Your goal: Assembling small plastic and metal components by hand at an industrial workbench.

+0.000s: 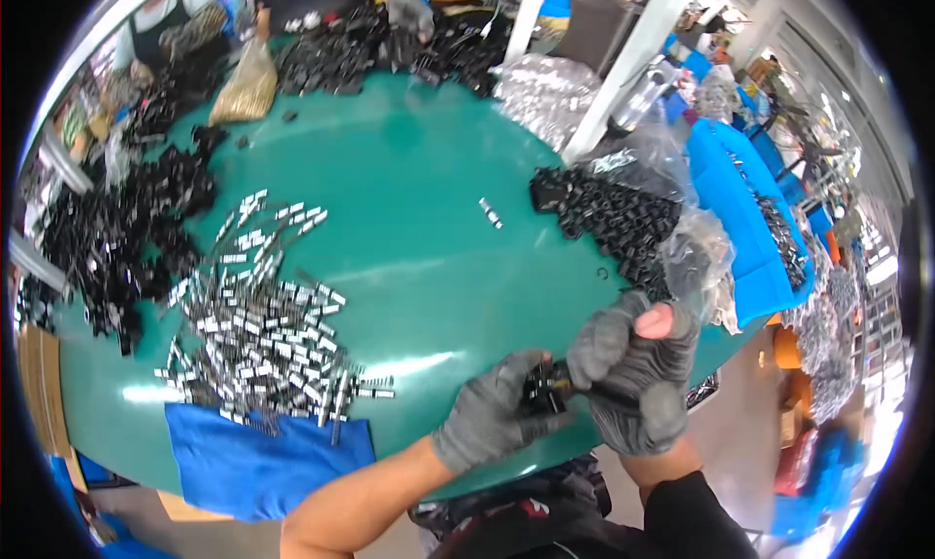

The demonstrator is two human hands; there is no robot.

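Note:
My left hand, in a grey glove, is closed around a small black part near the front edge of the green table. My right hand wears a grey glove with a bare fingertip showing. Its fingers are curled beside the right end of the black part; what they pinch, if anything, is hidden. Left of my hands lies a heap of silver-and-black pins, and one such pin lies alone farther back. A pile of small black rings or clips sits beyond my right hand.
Black parts are heaped at the left and far edge. A blue cloth hangs over the front left edge. At right are clear plastic bags, a white post and a blue bin. Co-workers' gloved hands are across the table.

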